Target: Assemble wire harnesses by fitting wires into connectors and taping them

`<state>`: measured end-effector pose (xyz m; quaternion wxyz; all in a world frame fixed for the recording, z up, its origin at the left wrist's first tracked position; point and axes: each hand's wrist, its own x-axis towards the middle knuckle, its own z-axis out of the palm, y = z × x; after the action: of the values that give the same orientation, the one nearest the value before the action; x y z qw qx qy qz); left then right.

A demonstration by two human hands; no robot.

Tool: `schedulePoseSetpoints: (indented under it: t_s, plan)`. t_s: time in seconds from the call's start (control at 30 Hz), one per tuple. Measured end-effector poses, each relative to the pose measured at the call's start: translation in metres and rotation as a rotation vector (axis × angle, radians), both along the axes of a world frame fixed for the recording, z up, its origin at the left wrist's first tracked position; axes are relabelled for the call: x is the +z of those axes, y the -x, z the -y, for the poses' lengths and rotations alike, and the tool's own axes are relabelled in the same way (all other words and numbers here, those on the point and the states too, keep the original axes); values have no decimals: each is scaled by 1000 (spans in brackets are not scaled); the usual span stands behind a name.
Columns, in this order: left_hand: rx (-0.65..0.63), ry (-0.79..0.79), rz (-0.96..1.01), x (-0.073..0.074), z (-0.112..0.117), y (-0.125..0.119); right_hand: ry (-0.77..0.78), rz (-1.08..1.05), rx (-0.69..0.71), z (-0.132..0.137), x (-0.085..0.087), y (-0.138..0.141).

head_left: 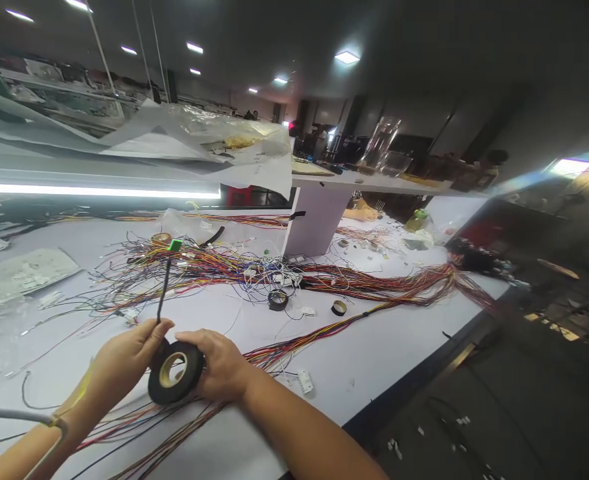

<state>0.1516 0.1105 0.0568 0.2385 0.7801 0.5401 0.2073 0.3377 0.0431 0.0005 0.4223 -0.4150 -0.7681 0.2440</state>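
Between thumb and fingers, my left hand (133, 348) pinches a black-wrapped cable (163, 290) that stands upright. A green connector (175, 245) tops it. My right hand (223, 363) grips a large roll of black tape (188, 375) by its outer side, close against the left fingers. The cable's lower end is hidden behind my left hand and the roll. Under both hands runs a bundle of coloured wires (299, 341) with a white connector (305, 382) beside it. A grey cord (14, 415) crosses my left wrist.
A thick wire harness (214, 267) stretches across the white table (374, 360). Two smaller tape rolls, one black (277, 301) and one thin (339, 307), lie near it. An upright panel (319, 220) supports the shelf. Another person's hand (362, 211) shows behind it.
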Motion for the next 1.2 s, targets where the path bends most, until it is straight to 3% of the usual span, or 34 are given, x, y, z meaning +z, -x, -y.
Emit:
schedulePoseSetpoints:
  t_s: [0.17,0.27,0.33,0.43,0.63,0.73,0.8,0.87,0.93,1.03,1.2]
  plan:
    - [-25,523,514,3,28,-7,71,-222,-61,4,-7,8]
    - [97,617,778,-9,39,-8,231,-359,-108,9,-7,0]
    - [137,593,839,-16,41,-5,368,-382,-137,6,-9,-10]
    - [-9,375,611,-19,42,3,457,-344,-108,-11,-13,-22]
    - [-621,-479,69,1,36,13,373,-260,39,-59,-3,4]
    - [-906,-624,-106,11,28,9,319,-194,117,-69,5,25]
    - [-960,-589,-162,12,21,4,279,-155,71,-65,7,28]
    - [-843,-478,-130,9,14,0,244,-127,-38,-51,7,20]
    - [-608,-292,-35,4,9,-3,214,-97,-127,-31,6,6]
    - [-319,-70,88,-3,4,-7,140,-35,-117,0,6,-9]
    - [-110,69,248,-7,9,-11,-145,104,-117,18,3,5]
